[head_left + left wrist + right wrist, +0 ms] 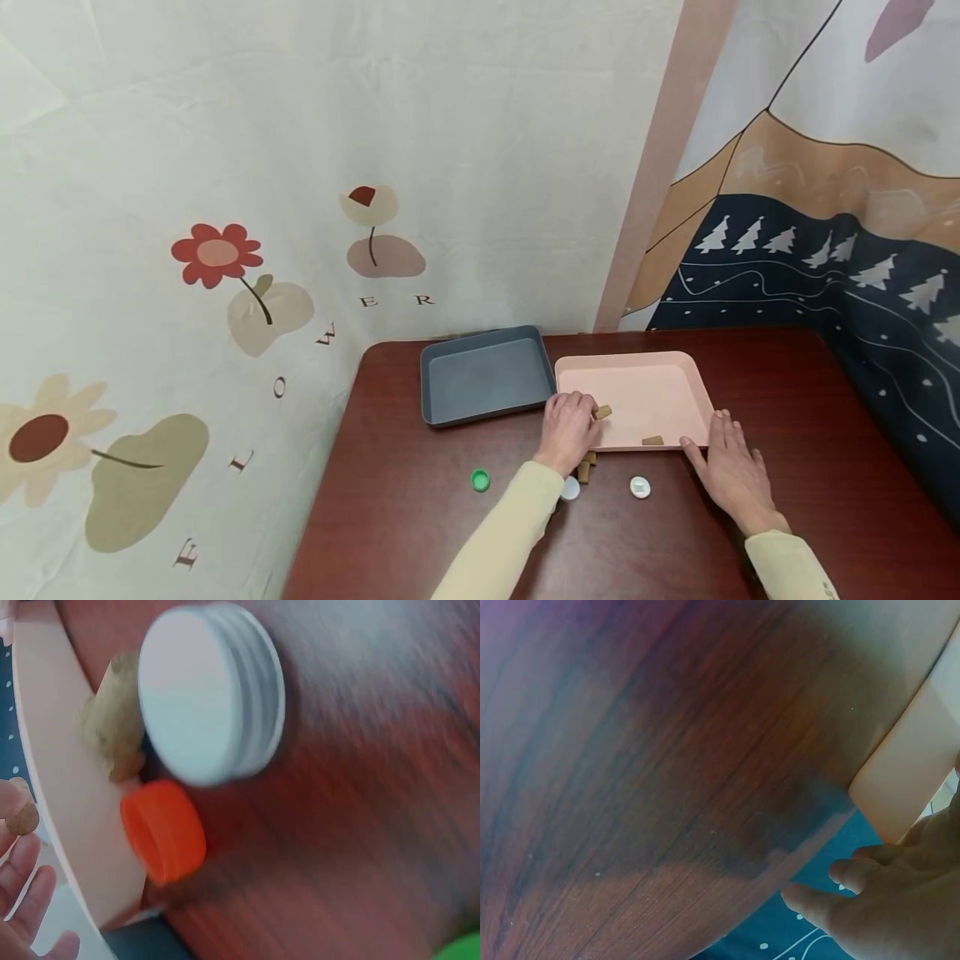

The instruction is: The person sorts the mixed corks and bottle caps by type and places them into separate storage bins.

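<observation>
My left hand (568, 425) pinches a small brown cork-like piece (603, 412) over the left side of the pink tray (645, 383); the piece's round end shows in the left wrist view. Another brown piece (652, 440) lies inside the tray at its front wall. My right hand (731, 475) touches the tray's front right corner, fingers fairly straight and holding nothing. Just outside the front wall are more brown pieces (584, 472). By them stand a white screw lid (202, 694) on its edge and an orange cap (163, 831), which the left arm hides from the head view.
A dark grey tray (487, 375) stands left of the pink one, nearly touching it. On the brown table (397, 517) lie a green cap (480, 480) at the left and a round white cap (640, 487) in front of the pink tray. Printed cloth hangs behind the table.
</observation>
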A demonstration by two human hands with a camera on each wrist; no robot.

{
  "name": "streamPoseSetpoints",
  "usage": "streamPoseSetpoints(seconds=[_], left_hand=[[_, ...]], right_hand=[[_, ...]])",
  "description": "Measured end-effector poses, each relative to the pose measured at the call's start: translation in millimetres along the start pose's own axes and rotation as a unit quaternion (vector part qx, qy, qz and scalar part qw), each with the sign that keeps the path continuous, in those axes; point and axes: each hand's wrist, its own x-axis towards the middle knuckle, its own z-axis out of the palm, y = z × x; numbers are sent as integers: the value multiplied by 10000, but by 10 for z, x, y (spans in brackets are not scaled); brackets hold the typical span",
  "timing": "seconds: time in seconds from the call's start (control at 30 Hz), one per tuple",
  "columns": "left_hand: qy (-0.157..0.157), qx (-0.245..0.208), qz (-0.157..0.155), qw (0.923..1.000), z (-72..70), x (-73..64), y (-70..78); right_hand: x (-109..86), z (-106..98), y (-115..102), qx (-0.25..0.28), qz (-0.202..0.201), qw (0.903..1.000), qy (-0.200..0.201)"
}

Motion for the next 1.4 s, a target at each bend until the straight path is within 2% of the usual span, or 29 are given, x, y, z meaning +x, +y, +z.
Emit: streamPoseSetpoints(seconds=[0.17, 0.27, 0.57, 0.77, 1.07, 1.3, 1.4], left_hand=[[-248, 173, 10, 9995, 108, -16, 99], [-294, 209, -8, 9993, 144, -33, 142], [-427, -3, -33, 9991, 115, -79, 149], [-200, -520, 42, 9984, 55, -159, 67], [331, -1156, 75, 9927, -113, -398, -145], [25, -1460, -235, 9890, -228, -624, -330], [-100, -1524, -272, 9879, -257, -725, -410]], right_hand=[[3, 6, 3, -35, 20, 10000, -16], [5, 4, -1, -41, 16, 10000, -16], [-2, 3, -31, -30, 31, 10000, -48], [-8, -8, -46, -4, -8, 10000, -46], [-15, -16, -39, 3, -72, 10000, -16], [-16, -12, -30, -30, -73, 10000, -52], [-22, -24, -32, -17, -80, 10000, -47]])
